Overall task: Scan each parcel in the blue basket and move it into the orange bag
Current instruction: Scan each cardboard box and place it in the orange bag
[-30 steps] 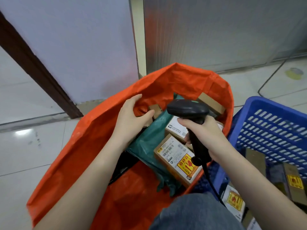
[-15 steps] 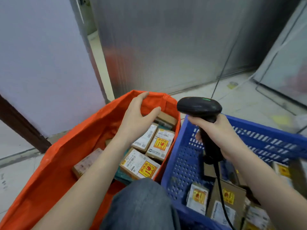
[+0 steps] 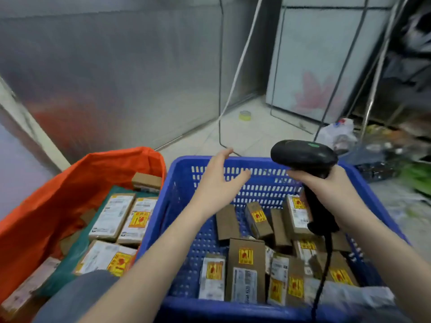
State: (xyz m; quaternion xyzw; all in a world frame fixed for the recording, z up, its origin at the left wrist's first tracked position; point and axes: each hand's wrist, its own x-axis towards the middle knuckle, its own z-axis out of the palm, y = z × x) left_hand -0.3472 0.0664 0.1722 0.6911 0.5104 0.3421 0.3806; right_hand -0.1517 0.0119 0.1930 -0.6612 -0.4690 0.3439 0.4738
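Head view, looking forward and down. A blue perforated plastic basket (image 3: 177,183) fills the lower centre and right, from about 4 to 7 o'clock of the field. Inside it lie many small brown cardboard parcels (image 3: 247,264), most bearing a white printed label and a yellow-and-red sticker; some lie flat, others lean on edge against one another toward the far wall. Just beside the basket at 9 o'clock stands an orange fabric bag (image 3: 46,206) with its mouth open. Further cardboard parcels in the bag (image 3: 112,215) rest there on a green plastic mailer (image 3: 70,252).

The left hand (image 3: 219,180) hovers above the far half of the basket, at 12 o'clock of its interior, with fingers extended and spread and the thumb apart; it holds nothing and touches no parcel. The right hand (image 3: 331,194) is curled round the grip of a black handheld barcode scanner (image 3: 305,157), whose head sits above the basket's far rim and points toward 9 o'clock. A black cable (image 3: 326,259) hangs from the base of the handle over the parcels toward 6 o'clock.

A grey-trousered knee (image 3: 77,297) shows at 7 o'clock. Behind, at 12 o'clock, a grey metal-faced wall (image 3: 116,78) meets a pale tiled floor (image 3: 245,131), on which lies a yellow tape roll (image 3: 245,115).
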